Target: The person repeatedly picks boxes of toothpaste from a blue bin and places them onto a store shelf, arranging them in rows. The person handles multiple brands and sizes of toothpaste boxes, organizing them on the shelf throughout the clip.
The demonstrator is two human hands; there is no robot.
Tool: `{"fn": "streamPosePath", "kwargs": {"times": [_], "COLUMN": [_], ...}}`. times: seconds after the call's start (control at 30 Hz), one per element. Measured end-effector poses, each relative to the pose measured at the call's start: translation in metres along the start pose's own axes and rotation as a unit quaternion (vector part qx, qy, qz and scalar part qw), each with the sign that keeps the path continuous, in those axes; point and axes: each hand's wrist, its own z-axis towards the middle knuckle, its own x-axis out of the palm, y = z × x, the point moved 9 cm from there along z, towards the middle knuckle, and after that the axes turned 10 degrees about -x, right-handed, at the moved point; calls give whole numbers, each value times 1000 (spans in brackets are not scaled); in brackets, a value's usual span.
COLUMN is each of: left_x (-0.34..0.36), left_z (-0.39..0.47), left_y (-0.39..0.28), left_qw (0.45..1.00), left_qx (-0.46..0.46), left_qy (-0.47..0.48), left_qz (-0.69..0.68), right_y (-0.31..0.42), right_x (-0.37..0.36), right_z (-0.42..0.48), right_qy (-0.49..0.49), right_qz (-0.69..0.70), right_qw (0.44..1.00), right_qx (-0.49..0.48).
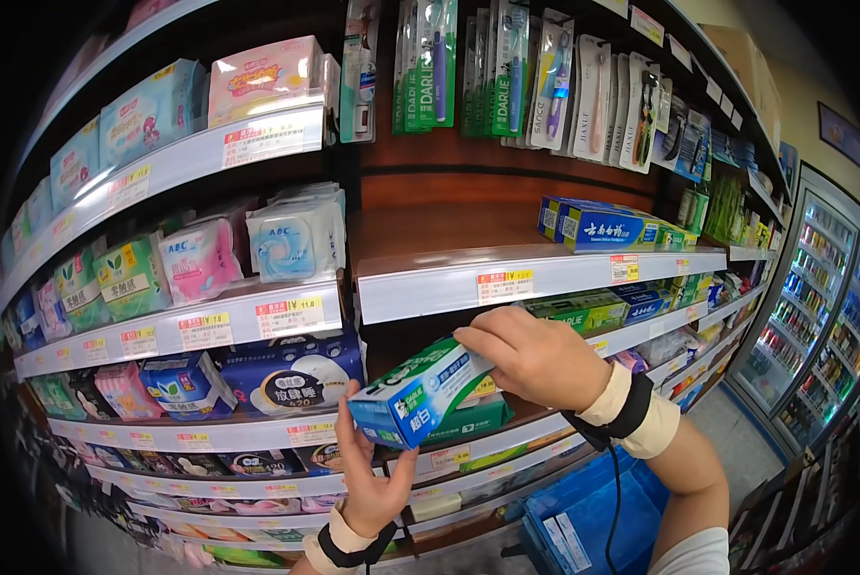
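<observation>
Between my two hands is a stack of blue and green Darlie toothpaste boxes (419, 395), tilted in front of the shelves. My left hand (372, 453) grips its near left end, thumb below and fingers at the side. The fingers of my right hand (538, 356) hold the upper right end. Behind the boxes, green packages (473, 420) lie on a lower shelf. Blue toothpaste boxes (602, 226) sit on the shelf above, to the right, and green Darlie boxes (581, 309) lie one level below those.
Packs of sanitary pads (293, 384) fill the left shelves. Toothbrushes in blister packs (437, 68) hang above. The white shelf edge (430, 287) with price tags runs over my hands. A blue plastic crate (602, 503) stands low at the right, and glass-door drinks coolers (797, 309) are beyond.
</observation>
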Motion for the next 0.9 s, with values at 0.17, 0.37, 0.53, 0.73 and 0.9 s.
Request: {"fn": "streamPosePath", "kwargs": {"times": [0.17,0.37,0.53,0.73,0.9], "left_x": [3,4,8,15,23], "left_z": [0,4,6,6,11], "left_y": [2,5,10,11,4], "left_qw": [1000,1000,1000,996,988], "left_qx": [3,5,-16,3,16], "left_qy": [11,2,2,16,20], "left_qz": [14,-5,3,87,153], "right_y": [-1,-3,-14,-22,-32], "right_x": [12,21,33,38,47], "right_z": [-2,-5,-8,-8,-5], "right_qy": [-1,8,21,8,28], "right_qz": [-15,-66,-71,-84,-64], "right_qw": [1000,998,997,996,996], "right_qx": [1,7,34,33,53]}}
